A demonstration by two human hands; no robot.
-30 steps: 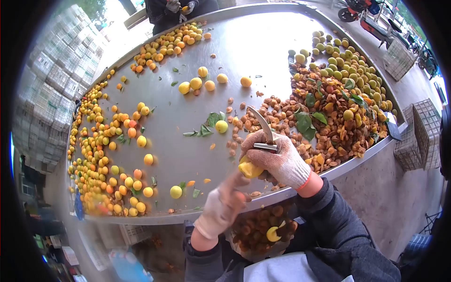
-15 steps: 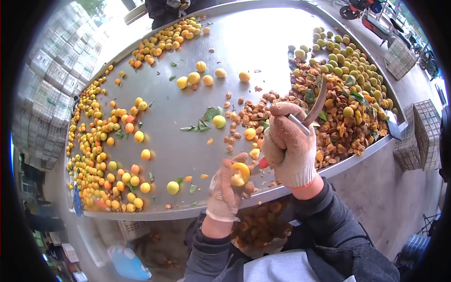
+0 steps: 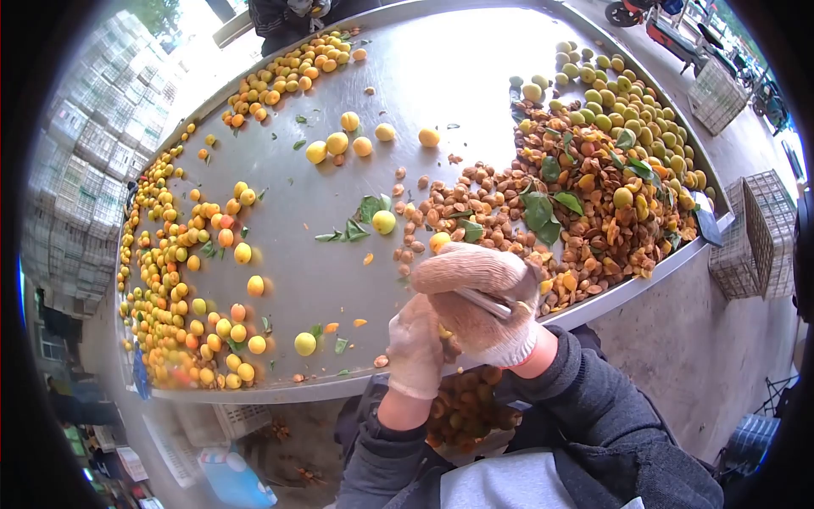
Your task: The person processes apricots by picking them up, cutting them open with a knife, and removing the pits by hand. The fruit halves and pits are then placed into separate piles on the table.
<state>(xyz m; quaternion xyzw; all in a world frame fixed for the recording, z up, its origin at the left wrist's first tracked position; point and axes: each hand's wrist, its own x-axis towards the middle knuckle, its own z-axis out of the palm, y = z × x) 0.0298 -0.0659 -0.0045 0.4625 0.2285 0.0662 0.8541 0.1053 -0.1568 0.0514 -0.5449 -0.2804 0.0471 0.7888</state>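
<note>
We stand at the near rim of the round metal table, at 6 o'clock; both gloved hands hang right over that rim, and the tub of cut fruit sits below it, just under the wrists. Open room lies from the hands toward 10 and 12 o'clock, where the bare metal carries only stray fruit and leaves; toward 2 o'clock the pits crowd close to the knuckles.

Apricots bank along the rim from 7 to 11 o'clock; green fruit lies at 1 o'clock, behind the pits; another person stands at 12 o'clock. Stacked crates fill the ground at 9 o'clock, and wire baskets sit on the concrete at 3 o'clock.

The right hand is closed in a fist on the knife; only a strip of its metal shows across the fingers, and the blade is hidden. The left hand sits at 7 o'clock from the right, touching it, fingers curled up under it; it probably cups a fruit there, but the right glove covers the spot and we cannot tell.
</note>
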